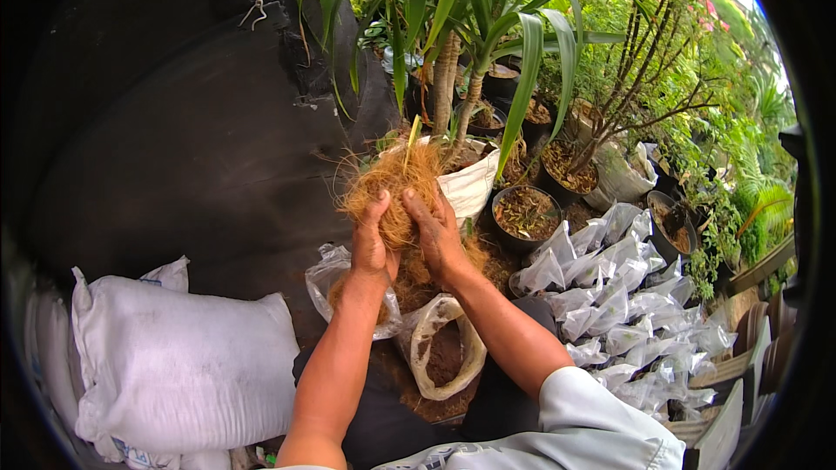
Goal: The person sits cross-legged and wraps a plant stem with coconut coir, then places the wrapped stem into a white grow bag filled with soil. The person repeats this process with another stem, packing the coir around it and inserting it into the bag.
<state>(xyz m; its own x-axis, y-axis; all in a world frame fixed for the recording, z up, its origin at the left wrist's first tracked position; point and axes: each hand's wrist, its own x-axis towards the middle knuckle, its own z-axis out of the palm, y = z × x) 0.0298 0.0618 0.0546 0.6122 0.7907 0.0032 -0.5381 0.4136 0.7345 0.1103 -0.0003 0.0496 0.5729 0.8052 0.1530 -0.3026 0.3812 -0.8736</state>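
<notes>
A tangled clump of brown coconut fibre (401,176) is held up between both palms. My left hand (372,241) presses it from the left, thumb uppermost. On the other side my right hand (436,232) grips it, its thumb also lying on top; the fingers beneath are mostly hidden. More loose fibre (418,274) lies below my hands. A clear plastic bag (326,267) with fibre inside sits under my left wrist. Nearer my body, an open plastic bag (471,365) with a rolled rim contains dark brown soil (445,356).
Stuffed white sacks (189,359) are piled at the left beside a black sheet (170,143). On the right stand many small clear plastic bags (620,300). Potted plants crowd ahead, including a white grow bag (471,186) with thick stems and a black pot (526,215).
</notes>
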